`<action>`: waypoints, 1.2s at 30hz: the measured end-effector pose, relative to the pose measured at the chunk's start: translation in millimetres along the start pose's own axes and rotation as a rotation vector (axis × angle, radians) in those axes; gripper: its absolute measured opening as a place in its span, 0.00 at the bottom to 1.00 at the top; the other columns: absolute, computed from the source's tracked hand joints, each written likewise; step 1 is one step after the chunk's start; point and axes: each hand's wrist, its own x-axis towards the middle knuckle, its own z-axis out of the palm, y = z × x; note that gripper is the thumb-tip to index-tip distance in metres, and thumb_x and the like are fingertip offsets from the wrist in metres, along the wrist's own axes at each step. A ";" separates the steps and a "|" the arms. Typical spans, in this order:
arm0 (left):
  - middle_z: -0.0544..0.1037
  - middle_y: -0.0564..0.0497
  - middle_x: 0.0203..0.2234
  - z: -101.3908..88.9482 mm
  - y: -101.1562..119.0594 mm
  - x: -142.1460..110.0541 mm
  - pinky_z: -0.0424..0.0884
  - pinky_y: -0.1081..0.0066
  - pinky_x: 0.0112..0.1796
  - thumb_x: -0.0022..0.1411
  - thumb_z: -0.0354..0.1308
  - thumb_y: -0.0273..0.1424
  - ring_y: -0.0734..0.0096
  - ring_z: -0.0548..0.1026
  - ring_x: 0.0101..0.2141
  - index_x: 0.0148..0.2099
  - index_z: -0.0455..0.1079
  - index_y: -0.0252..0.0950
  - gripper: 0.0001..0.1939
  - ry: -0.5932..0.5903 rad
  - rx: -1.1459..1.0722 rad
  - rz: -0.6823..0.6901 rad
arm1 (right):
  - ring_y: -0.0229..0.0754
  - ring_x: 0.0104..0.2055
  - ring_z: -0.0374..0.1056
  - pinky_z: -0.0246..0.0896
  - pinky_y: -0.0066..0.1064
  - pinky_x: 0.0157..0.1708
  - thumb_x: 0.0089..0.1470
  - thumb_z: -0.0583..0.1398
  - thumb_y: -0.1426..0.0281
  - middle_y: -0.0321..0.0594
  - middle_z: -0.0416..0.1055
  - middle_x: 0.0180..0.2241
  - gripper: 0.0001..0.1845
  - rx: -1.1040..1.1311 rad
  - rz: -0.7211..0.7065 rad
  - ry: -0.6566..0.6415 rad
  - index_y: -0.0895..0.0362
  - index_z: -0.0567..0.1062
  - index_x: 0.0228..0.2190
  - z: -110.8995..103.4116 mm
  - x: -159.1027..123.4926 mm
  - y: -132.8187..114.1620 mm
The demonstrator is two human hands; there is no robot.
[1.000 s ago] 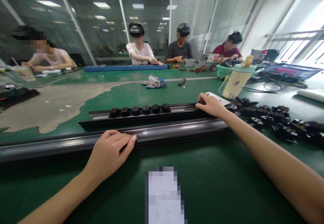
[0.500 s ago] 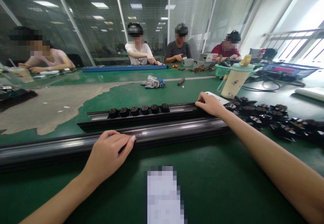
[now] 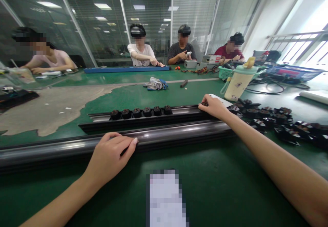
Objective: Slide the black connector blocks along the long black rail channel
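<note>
A long, glossy black rail (image 3: 174, 134) runs across the green table in front of me. My left hand (image 3: 111, 155) grips its near side, with fingers bent over the top and the thumb along the front edge. Behind it lies a shorter black channel (image 3: 184, 110) with several small black parts (image 3: 147, 111) standing in a row towards its left end. At the channel's right end, my right hand (image 3: 214, 107) is closed on a similar small black part (image 3: 204, 103), mostly covered by the fingers. Whether that part is seated in the channel, I cannot tell.
Loose black parts (image 3: 283, 114) are heaped at the right. A cream bottle (image 3: 237, 83) stands behind them. A phone (image 3: 166, 199) lies nearest me, gloves (image 3: 155, 83) further back. Several co-workers sit across the table, beside a blue bar (image 3: 125, 69) and green basket (image 3: 225, 72).
My hands and the rails hold the same positions. Across the table, the person in the dark shirt now has a white object raised in one hand.
</note>
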 end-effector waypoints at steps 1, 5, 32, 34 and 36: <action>0.85 0.49 0.34 -0.1 0.1 0.3 0.70 0.57 0.44 0.76 0.45 0.40 0.64 0.80 0.31 0.38 0.79 0.36 0.24 0.003 0.003 0.004 | 0.47 0.35 0.66 0.52 0.33 0.34 0.55 0.58 0.56 0.43 0.72 0.33 0.14 0.001 -0.001 0.005 0.54 0.64 0.33 0.2 0.2 0.9; 0.85 0.48 0.33 0.5 0.1 1.1 0.70 0.57 0.44 0.76 0.45 0.40 0.64 0.80 0.31 0.38 0.79 0.35 0.24 0.006 0.009 0.018 | 0.46 0.35 0.66 0.51 0.33 0.34 0.54 0.58 0.58 0.43 0.72 0.32 0.13 0.006 0.002 0.012 0.53 0.63 0.32 0.1 0.8 2.9; 0.85 0.48 0.33 0.5 -0.6 -0.1 0.69 0.58 0.44 0.76 0.46 0.39 0.65 0.80 0.31 0.36 0.79 0.35 0.24 0.004 -0.010 0.013 | 0.40 0.35 0.60 0.55 0.33 0.37 0.48 0.65 0.44 0.35 0.65 0.31 0.30 0.394 -0.130 -0.307 0.55 0.71 0.40 -23.7 1.7 30.0; 0.85 0.49 0.33 0.5 -0.3 0.0 0.69 0.58 0.44 0.76 0.46 0.39 0.65 0.80 0.31 0.37 0.79 0.35 0.24 0.007 -0.009 0.014 | 0.39 0.34 0.58 0.53 0.32 0.35 0.47 0.66 0.44 0.34 0.62 0.29 0.30 0.455 -0.117 -0.290 0.55 0.71 0.40 -21.0 1.4 33.4; 0.85 0.48 0.33 0.7 -0.3 0.3 0.70 0.57 0.43 0.76 0.45 0.39 0.64 0.80 0.31 0.37 0.79 0.35 0.24 0.008 -0.004 0.018 | 0.38 0.32 0.56 0.51 0.32 0.34 0.45 0.67 0.44 0.32 0.59 0.28 0.31 0.517 -0.106 -0.267 0.55 0.71 0.39 -16.8 1.7 35.5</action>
